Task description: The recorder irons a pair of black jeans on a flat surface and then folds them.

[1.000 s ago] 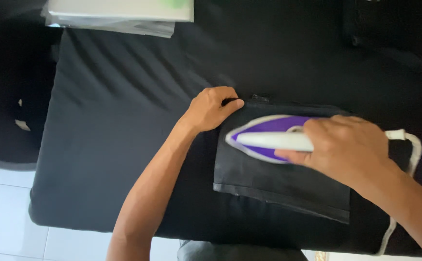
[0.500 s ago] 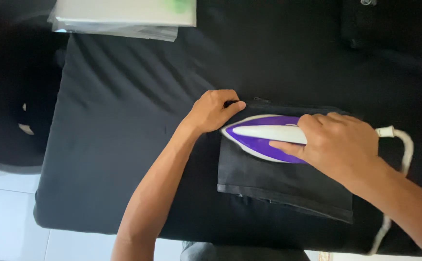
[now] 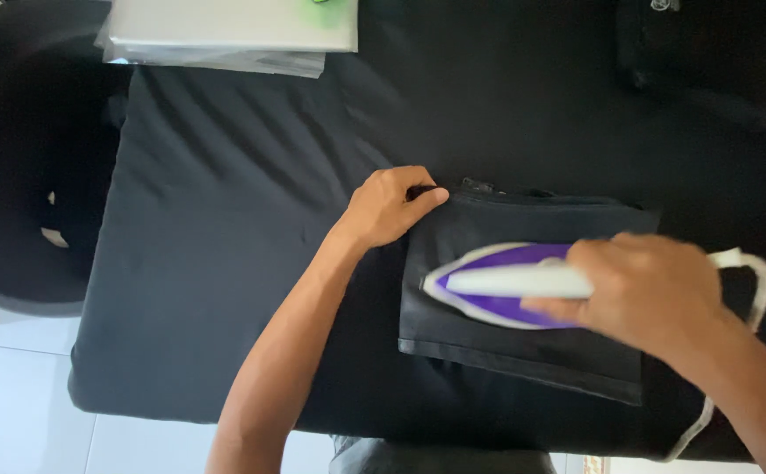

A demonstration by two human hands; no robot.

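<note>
Right hand (image 3: 646,294) gripping purple-white iron (image 3: 497,285) on folded black cloth (image 3: 523,351), left fingers (image 3: 418,195) pinching its corner; clear flat packages (image 3: 225,35) top left

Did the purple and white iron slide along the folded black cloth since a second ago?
Yes. The purple and white iron slid down the folded black cloth, away from the left hand pinning its top corner.

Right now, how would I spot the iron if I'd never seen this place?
Find the big black padded table. On its right side lies a folded black cloth, pinned at one corner by the left hand. The iron sits on that cloth under the right hand: the only purple-and-white thing among all the black.
</note>
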